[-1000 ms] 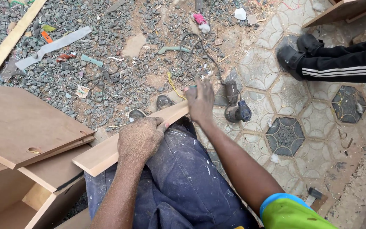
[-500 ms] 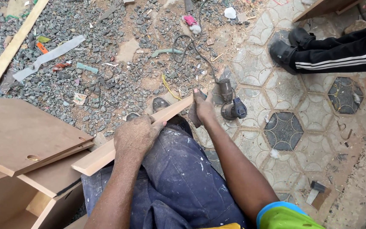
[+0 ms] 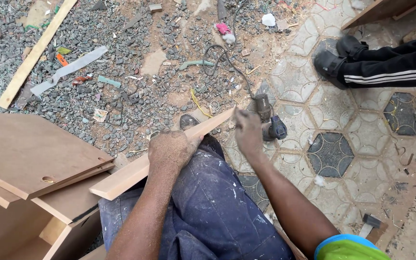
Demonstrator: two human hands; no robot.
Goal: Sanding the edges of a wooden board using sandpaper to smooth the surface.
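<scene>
Head view is showing a long wooden strip point(image 3: 162, 156) lying across the person's lap, its long axis running from lower left up to the upper right, far end pointing toward a power tool point(image 3: 268, 120) on the paving. The left hand point(image 3: 172, 149) is pressing on its middle, fingers curled over the far edge. The right hand point(image 3: 247, 131) is sitting at the far tip, blurred; its finger spread cannot be told. Stacked boards point(image 3: 30, 154) are lying to the left.

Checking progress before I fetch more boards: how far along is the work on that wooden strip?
Done: cut panels stacked beside the knee. In hand: left hand pins the wooden strip on the lap; right hand works its far end. Left: the corded power tool lies unused on the paving.
</scene>
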